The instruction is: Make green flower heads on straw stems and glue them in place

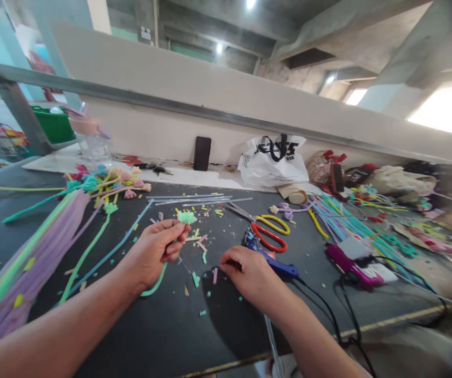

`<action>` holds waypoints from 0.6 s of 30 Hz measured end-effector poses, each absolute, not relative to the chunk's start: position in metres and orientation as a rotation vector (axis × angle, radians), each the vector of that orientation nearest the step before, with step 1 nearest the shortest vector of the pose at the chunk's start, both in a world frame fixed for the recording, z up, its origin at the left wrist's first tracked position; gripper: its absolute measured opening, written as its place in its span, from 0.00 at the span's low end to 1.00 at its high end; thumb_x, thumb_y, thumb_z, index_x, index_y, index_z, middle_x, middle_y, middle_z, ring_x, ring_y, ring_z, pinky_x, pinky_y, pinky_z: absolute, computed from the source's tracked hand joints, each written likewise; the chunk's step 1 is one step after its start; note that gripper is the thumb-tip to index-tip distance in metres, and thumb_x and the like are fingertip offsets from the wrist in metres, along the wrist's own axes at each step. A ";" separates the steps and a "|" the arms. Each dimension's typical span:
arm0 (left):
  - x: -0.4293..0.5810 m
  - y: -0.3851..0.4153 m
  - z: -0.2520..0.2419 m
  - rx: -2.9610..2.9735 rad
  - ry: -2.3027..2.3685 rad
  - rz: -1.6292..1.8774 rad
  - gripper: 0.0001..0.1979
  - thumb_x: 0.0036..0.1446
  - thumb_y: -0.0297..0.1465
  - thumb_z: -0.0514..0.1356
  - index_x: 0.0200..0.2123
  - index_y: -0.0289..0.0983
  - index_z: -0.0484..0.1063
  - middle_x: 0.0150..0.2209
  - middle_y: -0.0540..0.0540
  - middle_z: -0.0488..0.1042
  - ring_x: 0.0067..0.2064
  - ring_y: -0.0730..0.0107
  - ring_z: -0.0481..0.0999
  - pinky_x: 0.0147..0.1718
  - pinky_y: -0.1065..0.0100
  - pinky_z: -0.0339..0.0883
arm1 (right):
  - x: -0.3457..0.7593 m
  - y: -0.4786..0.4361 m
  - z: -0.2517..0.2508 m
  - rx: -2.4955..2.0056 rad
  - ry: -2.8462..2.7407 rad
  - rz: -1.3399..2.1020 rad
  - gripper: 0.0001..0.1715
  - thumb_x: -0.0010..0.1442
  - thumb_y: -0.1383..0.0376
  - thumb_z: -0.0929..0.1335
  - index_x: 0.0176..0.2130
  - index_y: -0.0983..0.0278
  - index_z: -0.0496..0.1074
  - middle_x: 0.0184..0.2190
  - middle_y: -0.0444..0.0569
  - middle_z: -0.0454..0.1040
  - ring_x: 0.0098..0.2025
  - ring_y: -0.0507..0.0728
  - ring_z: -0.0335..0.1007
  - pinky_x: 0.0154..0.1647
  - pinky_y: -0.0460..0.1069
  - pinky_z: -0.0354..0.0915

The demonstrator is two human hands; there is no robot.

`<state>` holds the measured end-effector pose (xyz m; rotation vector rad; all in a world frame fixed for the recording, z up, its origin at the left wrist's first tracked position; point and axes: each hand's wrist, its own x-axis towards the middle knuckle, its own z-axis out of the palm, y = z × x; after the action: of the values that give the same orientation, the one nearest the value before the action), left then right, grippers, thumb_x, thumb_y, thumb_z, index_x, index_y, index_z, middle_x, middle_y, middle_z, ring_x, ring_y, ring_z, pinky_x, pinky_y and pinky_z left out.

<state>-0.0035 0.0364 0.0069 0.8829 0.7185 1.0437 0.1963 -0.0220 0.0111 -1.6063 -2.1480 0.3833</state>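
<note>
My left hand (pixel 158 249) pinches a mint-green pipe-cleaner flower (pixel 187 217) by its base, left of the table's middle. Its green stem (pixel 157 283) hangs below the fist and curves onto the dark tabletop. My right hand (pixel 244 270) is held a little above the table with thumb and fingertips together; whatever they may hold is hidden. Just behind that hand lies a blue glue gun (pixel 279 265), partly covered by it. Scissors (pixel 267 231) with one red and one yellow handle rest beyond. A clear stick (pixel 272 341) shows beneath my right forearm.
Fuzzy purple and green stems (pixel 44 257) lie at left, with more coloured stems (pixel 352 231) at right. Clear glue sticks (pixel 194 199) and cut scraps lie ahead. A phone (pixel 202 153), white bag (pixel 275 160) and jug (pixel 91 142) stand behind. Black cords (pixel 324 304) cross the right side.
</note>
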 end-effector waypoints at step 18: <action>-0.025 0.057 0.024 0.838 0.712 1.370 0.09 0.44 0.31 0.65 0.25 0.31 0.70 0.23 0.52 0.68 0.15 0.89 0.54 0.13 0.80 0.41 | 0.157 -0.015 0.024 -1.614 -2.341 0.327 0.12 0.54 0.76 0.62 0.32 0.63 0.72 0.33 0.48 0.72 0.36 0.54 0.69 0.37 0.47 0.62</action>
<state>-0.0246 0.0570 0.0236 0.8378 0.7121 1.3704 0.1573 -0.0155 0.0237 -1.6140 -2.3413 0.3268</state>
